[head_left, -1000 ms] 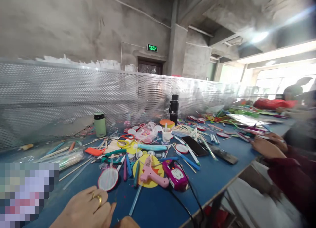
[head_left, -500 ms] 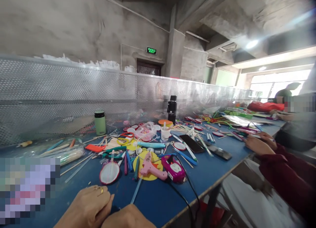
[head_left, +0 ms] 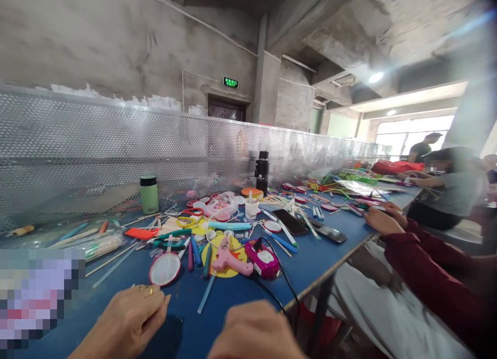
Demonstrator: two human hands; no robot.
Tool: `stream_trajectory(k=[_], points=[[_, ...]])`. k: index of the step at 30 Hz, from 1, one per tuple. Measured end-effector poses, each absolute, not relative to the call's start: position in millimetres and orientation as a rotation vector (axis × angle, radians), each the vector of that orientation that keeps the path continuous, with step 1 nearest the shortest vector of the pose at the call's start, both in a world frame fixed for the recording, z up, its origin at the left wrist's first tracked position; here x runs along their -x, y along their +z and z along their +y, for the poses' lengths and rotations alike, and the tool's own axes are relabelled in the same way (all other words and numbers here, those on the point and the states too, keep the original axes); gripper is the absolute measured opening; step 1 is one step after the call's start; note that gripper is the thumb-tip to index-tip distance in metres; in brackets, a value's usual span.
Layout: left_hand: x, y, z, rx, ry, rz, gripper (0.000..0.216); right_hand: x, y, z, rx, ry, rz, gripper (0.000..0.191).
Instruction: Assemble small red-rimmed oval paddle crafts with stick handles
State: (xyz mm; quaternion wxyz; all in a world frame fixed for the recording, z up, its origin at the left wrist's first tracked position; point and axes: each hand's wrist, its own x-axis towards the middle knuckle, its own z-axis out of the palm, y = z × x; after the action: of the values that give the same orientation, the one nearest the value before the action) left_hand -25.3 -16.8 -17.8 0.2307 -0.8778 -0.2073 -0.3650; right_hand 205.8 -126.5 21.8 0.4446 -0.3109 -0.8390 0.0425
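Note:
My left hand rests low over the blue table, fingers curled together, a gold ring on one finger; I cannot see anything in it. My right hand shows only its back at the bottom edge, fingers hidden. Just beyond them lie a round white paddle with a red rim, a pink glue gun on a yellow disc, and a magenta box with a black cable running off the table's edge.
Sticks, straws, markers and scissors litter the table. A green flask, a black bottle and a white cup stand near the perforated metal screen. Two phones lie mid-table. A person in a dark red sleeve sits at right; others sit farther back.
The view has swung right and pulled back. My right hand has come up into view at the bottom edge and my left hand has slid lower left.

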Motion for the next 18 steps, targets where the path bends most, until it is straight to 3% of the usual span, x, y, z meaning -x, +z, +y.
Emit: stream_trajectory(k=[4,7,13,18], points=[[24,-16,-15,2.411,-1.013,-0.538,0.035,-296,75,-107,1.153,-0.251,-1.497,0.028],[24,-19,-11,2.41,-1.012,-0.528,0.035,-358,92,-63,1.38,-0.353,-1.427,0.034],[29,-29,-1,2.416,-0.991,-0.513,0.033,-397,65,-9,2.208,-0.367,-1.718,0.026],[32,-30,0,2.43,-0.993,-0.493,0.034,-396,38,-3,2.331,-0.234,-1.732,0.013]])
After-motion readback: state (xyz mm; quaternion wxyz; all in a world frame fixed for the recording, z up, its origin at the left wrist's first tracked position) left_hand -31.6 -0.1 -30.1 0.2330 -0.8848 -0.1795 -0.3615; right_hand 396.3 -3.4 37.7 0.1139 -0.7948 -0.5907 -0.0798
